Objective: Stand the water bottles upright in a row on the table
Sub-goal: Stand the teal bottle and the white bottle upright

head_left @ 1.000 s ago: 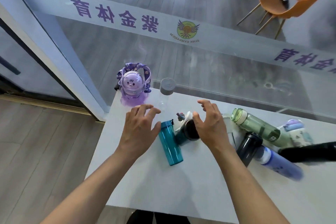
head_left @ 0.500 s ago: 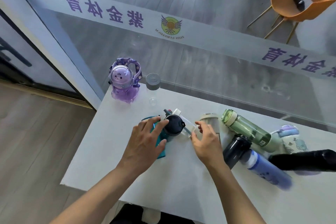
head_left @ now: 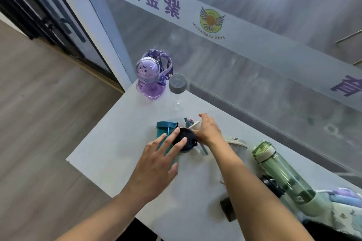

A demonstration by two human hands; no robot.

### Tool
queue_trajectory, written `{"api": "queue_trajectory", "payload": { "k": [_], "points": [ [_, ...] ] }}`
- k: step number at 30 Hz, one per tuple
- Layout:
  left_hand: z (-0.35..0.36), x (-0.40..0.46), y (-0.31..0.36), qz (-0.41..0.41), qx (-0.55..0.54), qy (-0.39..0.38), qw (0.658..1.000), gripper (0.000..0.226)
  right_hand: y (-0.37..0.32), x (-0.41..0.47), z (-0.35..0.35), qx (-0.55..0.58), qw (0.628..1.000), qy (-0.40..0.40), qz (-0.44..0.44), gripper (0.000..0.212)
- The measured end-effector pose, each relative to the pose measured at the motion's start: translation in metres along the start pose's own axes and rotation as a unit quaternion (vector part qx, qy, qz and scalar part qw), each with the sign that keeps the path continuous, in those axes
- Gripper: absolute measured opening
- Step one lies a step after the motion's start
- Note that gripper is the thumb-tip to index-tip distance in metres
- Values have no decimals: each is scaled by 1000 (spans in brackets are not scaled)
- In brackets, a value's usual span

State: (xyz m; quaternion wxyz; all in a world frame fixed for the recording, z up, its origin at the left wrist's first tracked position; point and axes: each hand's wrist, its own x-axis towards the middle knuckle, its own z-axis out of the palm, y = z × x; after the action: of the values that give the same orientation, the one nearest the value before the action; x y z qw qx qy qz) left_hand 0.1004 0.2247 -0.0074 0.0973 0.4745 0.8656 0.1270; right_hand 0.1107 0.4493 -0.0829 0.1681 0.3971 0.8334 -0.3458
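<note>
Two bottles stand upright at the far left corner of the white table [head_left: 109, 143]: a purple cartoon bottle [head_left: 149, 78] and a clear bottle with a grey cap [head_left: 177, 84]. A teal bottle [head_left: 164, 128] lies on its side. Beside it is a black-lidded bottle [head_left: 183, 136], its lid facing me. My left hand [head_left: 156, 162] is spread over the teal bottle, fingertips on the black lid. My right hand [head_left: 209, 131] closes on the lidded bottle's right side, hiding a white, grey-spouted part [head_left: 189, 123] behind it.
More bottles lie to the right: a white-lidded one [head_left: 236, 142], a green one [head_left: 282, 170], a dark one [head_left: 272, 185] and a pastel one [head_left: 344, 203]. A glass wall [head_left: 254, 84] with a printed band runs along the table's far edge. The table's left edge drops to wood floor.
Both hands have closed in on the black-lidded bottle: the left fingers now lie on its lid and the right hand has slid left against it. My view has shifted left and closer.
</note>
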Motion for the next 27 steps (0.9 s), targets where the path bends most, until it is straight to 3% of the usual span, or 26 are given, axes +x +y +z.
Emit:
{"api": "queue_trajectory", "payload": {
  "k": [3, 5, 9, 13, 15, 27],
  "points": [
    [2, 1, 1, -4, -4, 1, 1000, 67, -6, 16, -1, 16, 997, -80, 15, 76],
    [4, 1, 1, -7, -15, 1, 1000, 66, -6, 20, -5, 20, 996, -86, 15, 67],
    [4, 0, 1, -8, -32, -4, 999, 66, 0, 14, -18, 112, 994, 11, 8, 100],
    [4, 1, -1, 0, -31, -8, 999, 66, 5, 3, -40, 190, 973, 126, -27, 84],
    [5, 2, -2, 0, -31, -7, 1000, 66, 9, -3, -43, 184, 969, 159, -47, 89],
    [6, 1, -3, 3, -45, -6, 999, 71, 5, 0, -32, 102, 971, 206, -63, 86]
  ]
}}
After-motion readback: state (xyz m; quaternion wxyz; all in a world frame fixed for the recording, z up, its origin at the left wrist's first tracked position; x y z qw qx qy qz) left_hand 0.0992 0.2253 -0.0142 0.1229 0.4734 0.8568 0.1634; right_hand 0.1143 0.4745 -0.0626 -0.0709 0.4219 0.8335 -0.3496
